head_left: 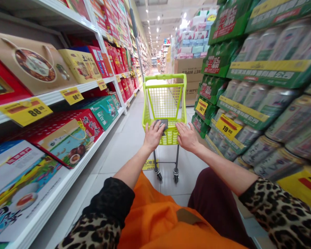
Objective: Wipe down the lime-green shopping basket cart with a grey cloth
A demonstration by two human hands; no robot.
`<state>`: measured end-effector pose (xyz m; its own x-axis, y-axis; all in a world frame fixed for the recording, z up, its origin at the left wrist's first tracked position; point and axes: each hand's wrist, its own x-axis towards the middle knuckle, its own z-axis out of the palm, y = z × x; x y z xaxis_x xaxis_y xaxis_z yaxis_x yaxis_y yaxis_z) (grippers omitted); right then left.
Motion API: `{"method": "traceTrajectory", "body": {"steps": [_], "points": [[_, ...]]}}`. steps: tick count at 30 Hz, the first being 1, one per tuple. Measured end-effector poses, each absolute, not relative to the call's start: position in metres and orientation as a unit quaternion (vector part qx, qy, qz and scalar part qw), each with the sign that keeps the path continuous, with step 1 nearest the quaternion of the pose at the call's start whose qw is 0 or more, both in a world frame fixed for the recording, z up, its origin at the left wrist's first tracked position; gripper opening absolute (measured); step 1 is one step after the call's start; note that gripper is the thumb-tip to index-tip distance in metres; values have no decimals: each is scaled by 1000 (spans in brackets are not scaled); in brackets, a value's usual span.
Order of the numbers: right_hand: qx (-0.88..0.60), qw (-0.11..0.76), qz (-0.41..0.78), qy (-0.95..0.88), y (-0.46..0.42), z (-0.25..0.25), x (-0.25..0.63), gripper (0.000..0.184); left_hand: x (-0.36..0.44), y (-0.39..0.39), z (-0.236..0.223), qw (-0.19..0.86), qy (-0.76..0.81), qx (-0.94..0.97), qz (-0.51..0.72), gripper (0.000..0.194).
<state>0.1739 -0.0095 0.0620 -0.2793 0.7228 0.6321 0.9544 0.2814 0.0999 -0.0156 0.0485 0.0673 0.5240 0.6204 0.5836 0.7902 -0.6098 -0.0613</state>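
Observation:
A small lime-green shopping cart [164, 102] with a wire basket stands on grey legs and castors straight ahead of me. My left hand [153, 135] lies over the cart's near rim, with its fingers on a dark phone [162, 124] resting there. The phone's lower part is hidden by those fingers. My right hand [188, 137] holds the same rim a little to the right, fingers spread over the green bars. Below both arms I see an orange apron [155, 211] and leopard-print sleeves.
Left of the aisle, white shelves [48, 98] carry boxed gift sets with yellow price tags. Green-wrapped cases of canned drinks [272, 79] are stacked on the right. Cardboard cartons [188, 77] and stacked packs stand ahead, where the tiled floor [124, 145] runs on between them.

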Motion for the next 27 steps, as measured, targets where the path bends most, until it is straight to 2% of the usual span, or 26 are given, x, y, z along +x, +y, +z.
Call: {"method": "traceTrajectory", "body": {"steps": [5,10,13,16,23,27], "points": [[-558,235,-230,-762,-9,65,176,52,21,38,64,160,-360,-881,-261,39],[-557,228,-224,-767,-11,68,179,50,-27,49,67,162,-396,-868,-254,41],[-553,248,-219,-765,-10,68,177,50,-57,58,69,173,-461,-828,-268,41],[-548,275,-216,-759,-8,67,172,50,-55,59,69,172,-462,-827,-269,39],[-540,285,-214,-762,-11,73,174,51,17,46,60,90,-324,-892,-303,43],[-548,281,-214,-759,-8,82,168,57,20,48,63,20,-280,-905,-319,50]]}}
